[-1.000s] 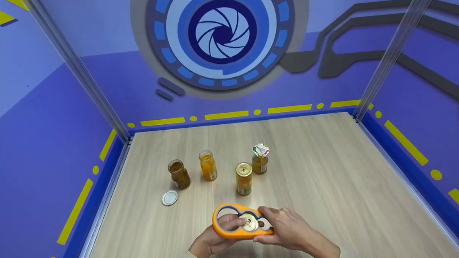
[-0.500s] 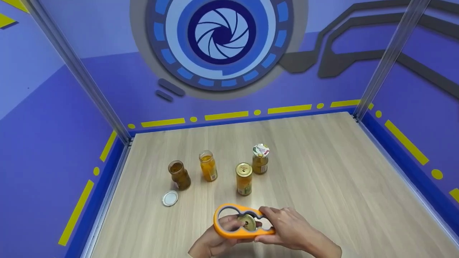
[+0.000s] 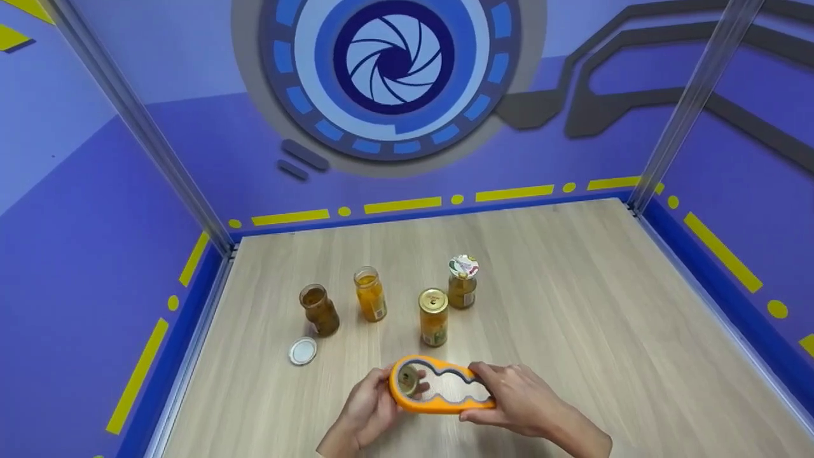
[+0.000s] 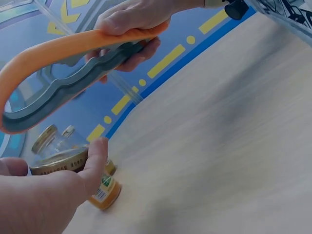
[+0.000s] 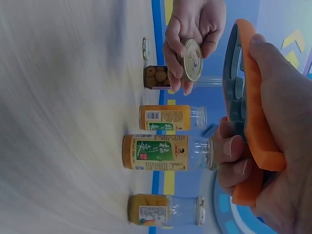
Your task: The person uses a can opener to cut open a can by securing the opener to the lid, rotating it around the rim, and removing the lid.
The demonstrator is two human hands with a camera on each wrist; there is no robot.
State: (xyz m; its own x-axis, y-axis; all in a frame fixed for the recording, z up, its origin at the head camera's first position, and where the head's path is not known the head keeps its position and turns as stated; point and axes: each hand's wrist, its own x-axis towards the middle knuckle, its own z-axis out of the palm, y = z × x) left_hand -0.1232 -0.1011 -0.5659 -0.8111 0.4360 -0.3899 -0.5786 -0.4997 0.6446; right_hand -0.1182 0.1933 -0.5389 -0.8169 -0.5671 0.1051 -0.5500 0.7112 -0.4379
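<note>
My left hand (image 3: 369, 407) pinches a gold jar lid (image 5: 193, 59) between thumb and fingers. In the head view this lid shows through the wide loop of an orange jar opener (image 3: 439, 406); the right wrist view has the two apart. My right hand (image 3: 524, 399) grips the opener by its handle end, thumb on one arm and fingers round the other. The opener's grey wavy inner edges (image 4: 68, 90) have nothing between them. Beyond the hands stands a jar with a gold lid (image 3: 434, 324), upright on the table.
Behind it is a jar with a patterned lid (image 3: 462, 292). To the left stand a lidless orange jar (image 3: 371, 300) and a lidless brown jar (image 3: 323, 317). A loose lid (image 3: 303, 350), white side up, lies before the brown one. Blue panels (image 3: 407, 184) enclose the wooden table (image 3: 572, 286).
The gold lid has come out of the opener's middle notch, and the left hand has drawn it leftward. The right hand has shifted slightly right with the opener.
</note>
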